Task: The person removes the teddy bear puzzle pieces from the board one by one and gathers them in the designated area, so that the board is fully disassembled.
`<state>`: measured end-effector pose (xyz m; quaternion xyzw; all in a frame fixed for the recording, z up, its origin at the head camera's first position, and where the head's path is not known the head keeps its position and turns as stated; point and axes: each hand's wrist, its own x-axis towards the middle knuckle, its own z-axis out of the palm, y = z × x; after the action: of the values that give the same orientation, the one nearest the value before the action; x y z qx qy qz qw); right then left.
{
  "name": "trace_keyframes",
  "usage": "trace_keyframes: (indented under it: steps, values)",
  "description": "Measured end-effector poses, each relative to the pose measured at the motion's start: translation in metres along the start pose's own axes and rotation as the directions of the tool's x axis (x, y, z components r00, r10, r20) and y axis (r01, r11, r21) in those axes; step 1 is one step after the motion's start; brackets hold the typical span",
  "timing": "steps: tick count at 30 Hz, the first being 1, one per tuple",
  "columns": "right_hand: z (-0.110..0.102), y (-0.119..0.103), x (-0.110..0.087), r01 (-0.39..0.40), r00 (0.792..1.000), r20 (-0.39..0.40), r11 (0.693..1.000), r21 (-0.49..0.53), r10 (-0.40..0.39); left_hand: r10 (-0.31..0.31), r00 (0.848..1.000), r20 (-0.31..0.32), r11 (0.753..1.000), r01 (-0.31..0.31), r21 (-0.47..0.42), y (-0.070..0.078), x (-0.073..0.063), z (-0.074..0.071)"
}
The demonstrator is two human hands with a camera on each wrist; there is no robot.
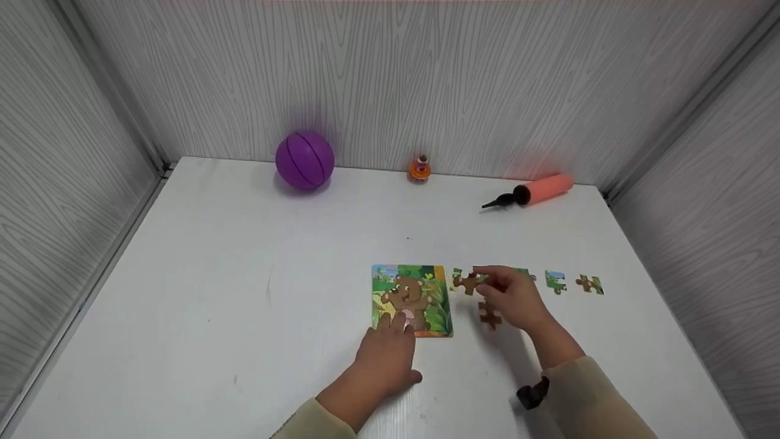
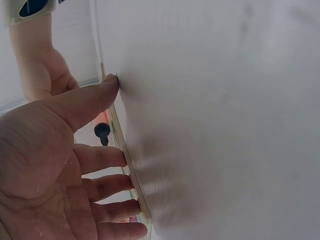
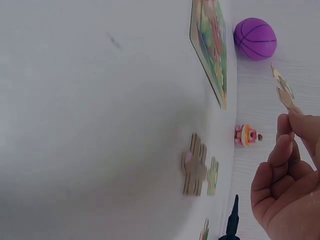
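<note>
In the head view, a square bear-picture puzzle board (image 1: 440, 305) lies flat on the white table. My left hand (image 1: 387, 356) rests its extended fingertips on the board's near edge. Just right of the board, my right hand (image 1: 517, 299) pinches a puzzle piece (image 1: 467, 283) with brown and green on it between thumb and index finger. The right wrist view shows this piece (image 3: 286, 96) raised above the table. Below the right hand lies a brown puzzle piece (image 1: 490, 318), partly covered by it. A green piece (image 1: 522, 272) peeks out behind that hand.
Farther right lie a green-and-blue piece (image 1: 555, 280) and a brown-and-green piece (image 1: 589, 283). Along the back stand a purple ball (image 1: 304, 161), a small orange toy figure (image 1: 420, 169) and a coral hand pump (image 1: 548, 188) with a black nozzle. Grey wood-grain walls border the table.
</note>
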<state>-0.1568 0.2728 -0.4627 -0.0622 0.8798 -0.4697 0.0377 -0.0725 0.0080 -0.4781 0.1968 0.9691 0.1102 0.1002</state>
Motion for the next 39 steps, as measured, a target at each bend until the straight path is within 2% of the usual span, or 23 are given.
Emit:
trace_keyframes:
  steps: [3,11,23,31,39]
  values:
    - [-0.017,0.008,-0.003,0.030,0.999,-0.024,0.999,-0.039,-0.031,0.002,1.000,-0.001,1.000,-0.002,0.005,0.000,-0.001,0.001]
    - [-0.054,0.023,-0.011,0.043,0.997,-0.057,0.999,-0.007,-0.043,-0.004,1.000,0.024,1.000,0.005,-0.015,0.001,-0.003,0.001]
    - [-0.082,0.038,-0.021,0.005,0.999,-0.050,0.999,-0.047,-0.008,-0.007,0.998,0.056,0.997,0.012,-0.081,-0.001,-0.004,0.004]
    - [-0.098,0.050,-0.025,-0.056,0.998,0.009,0.997,-0.047,0.056,-0.014,0.998,0.053,0.996,0.019,-0.091,0.000,-0.002,0.006]
    - [-0.103,0.064,-0.025,-0.134,0.987,0.080,0.990,-0.035,0.136,-0.008,0.999,0.054,0.996,0.013,-0.090,-0.001,-0.003,0.002]
